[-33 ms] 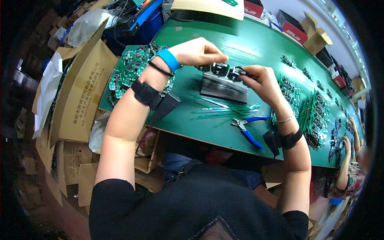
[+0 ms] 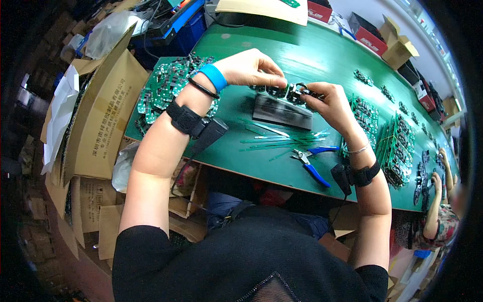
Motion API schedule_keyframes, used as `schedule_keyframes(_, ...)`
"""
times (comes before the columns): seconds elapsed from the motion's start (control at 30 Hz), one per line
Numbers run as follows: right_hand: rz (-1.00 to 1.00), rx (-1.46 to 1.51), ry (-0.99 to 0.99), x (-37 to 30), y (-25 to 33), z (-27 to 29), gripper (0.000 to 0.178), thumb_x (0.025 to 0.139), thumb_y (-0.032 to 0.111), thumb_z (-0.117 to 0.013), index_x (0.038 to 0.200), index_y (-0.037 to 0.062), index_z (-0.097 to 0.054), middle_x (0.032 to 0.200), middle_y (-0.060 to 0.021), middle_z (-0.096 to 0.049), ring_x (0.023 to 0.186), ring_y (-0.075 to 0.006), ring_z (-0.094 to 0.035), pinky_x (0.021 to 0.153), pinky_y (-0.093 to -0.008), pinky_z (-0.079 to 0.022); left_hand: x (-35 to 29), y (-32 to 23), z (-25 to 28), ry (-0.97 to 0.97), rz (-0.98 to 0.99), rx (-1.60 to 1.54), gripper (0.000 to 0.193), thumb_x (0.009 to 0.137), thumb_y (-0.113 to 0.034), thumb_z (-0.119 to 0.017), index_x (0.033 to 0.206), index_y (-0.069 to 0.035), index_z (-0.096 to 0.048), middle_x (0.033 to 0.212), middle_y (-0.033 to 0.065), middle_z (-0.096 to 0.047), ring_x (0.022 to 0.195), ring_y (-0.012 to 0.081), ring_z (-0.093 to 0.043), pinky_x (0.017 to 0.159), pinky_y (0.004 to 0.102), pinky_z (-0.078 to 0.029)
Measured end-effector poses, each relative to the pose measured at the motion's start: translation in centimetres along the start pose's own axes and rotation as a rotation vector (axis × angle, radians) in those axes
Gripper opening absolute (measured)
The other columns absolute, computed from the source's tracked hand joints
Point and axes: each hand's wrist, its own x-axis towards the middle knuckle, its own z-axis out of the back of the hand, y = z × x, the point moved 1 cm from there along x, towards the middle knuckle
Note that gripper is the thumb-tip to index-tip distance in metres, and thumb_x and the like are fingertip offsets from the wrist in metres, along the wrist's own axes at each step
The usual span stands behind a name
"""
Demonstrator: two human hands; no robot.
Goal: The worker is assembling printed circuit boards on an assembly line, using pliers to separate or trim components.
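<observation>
Just above a dark, ridged block [image 2: 283, 111] on the green table [image 2: 241, 171], a strip of circuit boards with black components [image 2: 293, 94] lay between the person's hands. The right hand [image 2: 329, 100] pinched its right end; the left hand [image 2: 251, 68] had thumb and fingers drawn narrow at its upper side, though whether they gripped it I could not tell. Thin green offcut strips [image 2: 282, 137] and blue-handled cutters [image 2: 318, 175] lay nearer the person. At the left stood a large open cardboard carton [image 2: 108, 116], white paper [image 2: 59, 110] over its outer side; the dark contents in its narrow gap were unclear. A translucent plastic bag [image 2: 108, 38] sat at its far end, near a blue bin [image 2: 186, 35]. Along the table's far side, a shallow tan cardboard piece [image 2: 251, 10] carried one green circuit board [image 2: 290, 3], while a red-and-black box [image 2: 370, 40] and an open brown carton [image 2: 395, 43] stood farther right, their insides too small to read.
</observation>
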Motion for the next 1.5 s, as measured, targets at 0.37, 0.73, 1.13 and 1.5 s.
schedule_keyframes(0.37, -0.076, 0.120, 0.087, 0.9, -1.8, 0.7, 0.022, 0.076, 0.012, -0.064, 0.093, -0.0007, -0.065, 0.070, -0.0141, -0.062, 0.062, -0.0143, -0.057, 0.058, -0.0294, -0.046, 0.3, 1.0, -2.4, -0.122, -0.021, 0.105, 0.036, 0.075, -0.028, -0.073, 0.098, -0.001, -0.066, 0.079, 0.0020, -0.063, 0.074, 0.0068, -0.051, 0.069, 0.0232, -0.043)
schedule_keyframes(0.73, 0.126, -0.331, -0.136, 0.9, -0.4, -0.3, 0.029, 0.079, 0.022, -0.063, 0.102, 0.0051, -0.060, 0.089, -0.0171, -0.060, 0.082, -0.0328, -0.058, 0.072, -0.0395, -0.046, 1.3, 1.7, -2.1, -0.179, -0.083, 0.168, 0.032, 0.080, -0.027, -0.069, 0.097, 0.000, -0.064, 0.076, 0.0026, -0.062, 0.071, 0.0065, -0.052, 0.065, 0.0228, -0.044)
schedule_keyframes(1.13, 0.003, -0.145, -0.032, 6.8, -5.0, 0.5, 0.026, 0.080, 0.021, -0.062, 0.091, -0.0028, -0.061, 0.075, -0.0159, -0.061, 0.068, -0.0177, -0.057, 0.064, -0.0319, -0.046, 7.6, 5.0, 1.8, -0.118, 0.136, 0.192, 0.041, 0.076, -0.047, -0.066, 0.075, -0.006, -0.068, 0.069, -0.0023, -0.061, 0.064, 0.0057, -0.051, 0.060, 0.0240, -0.042)
schedule_keyframes(1.5, 0.115, -0.301, -0.216, 0.9, -0.7, -1.5, 0.024, 0.082, 0.024, -0.059, 0.086, 0.0008, -0.055, 0.078, -0.0165, -0.054, 0.079, -0.0356, -0.054, 0.067, -0.0409, -0.044, 2.7, 3.1, -1.4, -0.269, -0.205, 0.184, 0.029, 0.082, -0.028, -0.066, 0.085, -0.001, -0.060, 0.067, 0.0002, -0.057, 0.061, 0.0067, -0.048, 0.059, 0.0245, -0.043)
